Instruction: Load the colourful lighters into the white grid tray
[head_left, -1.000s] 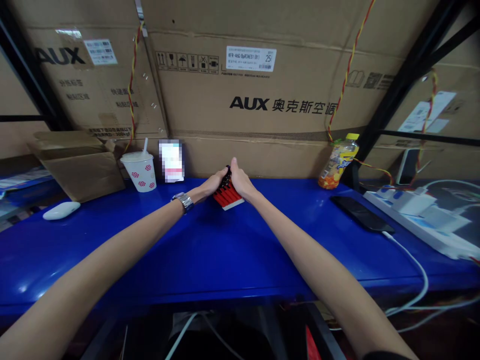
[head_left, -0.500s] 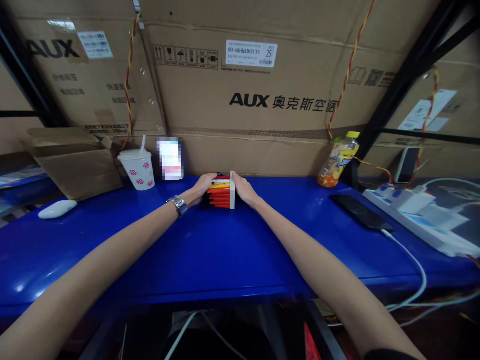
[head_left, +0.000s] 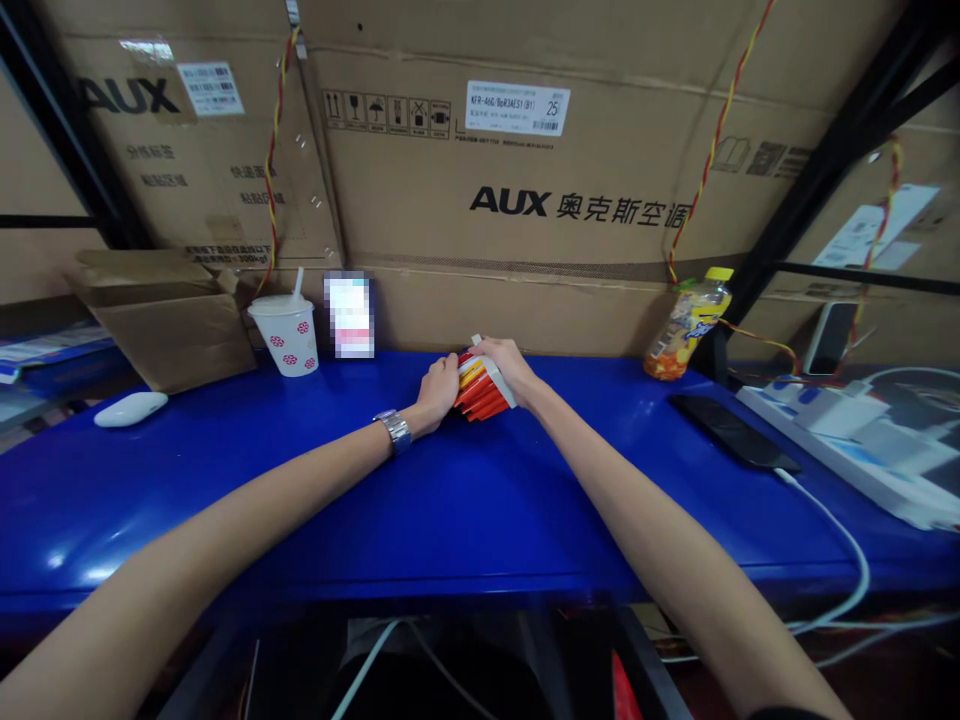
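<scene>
Clasping a red-and-yellow bundle (head_left: 480, 397) between them, the person's left hand (head_left: 437, 394) curls round one side while the right hand (head_left: 516, 367) grips its white strip (head_left: 508, 393). From where I stand, the bundle is right of the flower-patterned cup (head_left: 291, 342); the blurred screen (head_left: 350, 316) is just beside that cup, and the bottle (head_left: 686, 328) well to its right.

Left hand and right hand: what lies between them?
In the head view, the left hand and right hand hold a red, yellow and white bundle between them.
</scene>
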